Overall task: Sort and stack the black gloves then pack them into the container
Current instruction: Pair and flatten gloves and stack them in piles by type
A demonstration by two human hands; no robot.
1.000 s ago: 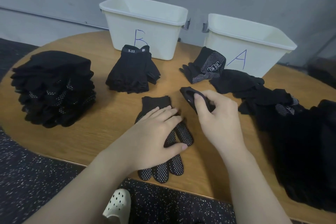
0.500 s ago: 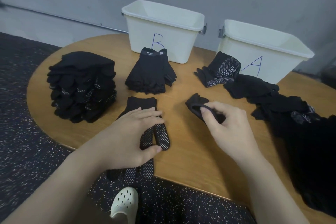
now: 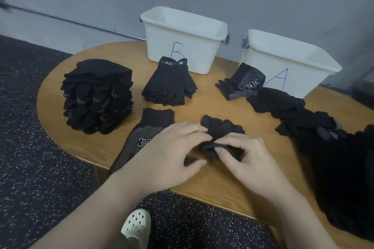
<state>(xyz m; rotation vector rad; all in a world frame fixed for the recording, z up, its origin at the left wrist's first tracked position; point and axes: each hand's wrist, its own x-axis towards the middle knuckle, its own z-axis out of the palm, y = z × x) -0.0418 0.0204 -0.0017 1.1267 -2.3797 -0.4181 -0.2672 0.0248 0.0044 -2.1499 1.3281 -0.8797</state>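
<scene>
A crumpled plain black glove (image 3: 221, 128) lies on the round wooden table (image 3: 210, 101), near the front edge. My right hand (image 3: 248, 160) pinches its cuff between thumb and fingers. Coming from the left, my left hand (image 3: 170, 151) takes the same cuff end, fingers on top and thumb below. A dotted black glove (image 3: 141, 140) lies flat under my left wrist, and its fingers hang over the table edge. Two white bins stand at the back, bin B (image 3: 182, 46) and bin A (image 3: 287, 62).
A tall stack of dotted gloves (image 3: 97, 97) stands at the left. In front of bin B lies a stack of fingerless gloves (image 3: 168, 85), and before bin A a dotted bundle (image 3: 242, 85). A loose glove pile (image 3: 334, 157) covers the right side. A white shoe (image 3: 135, 226) is below.
My left hand has left the dotted glove and moved right to the crumpled glove. My right hand has drawn that glove closer and turned it. The camera has come nearer.
</scene>
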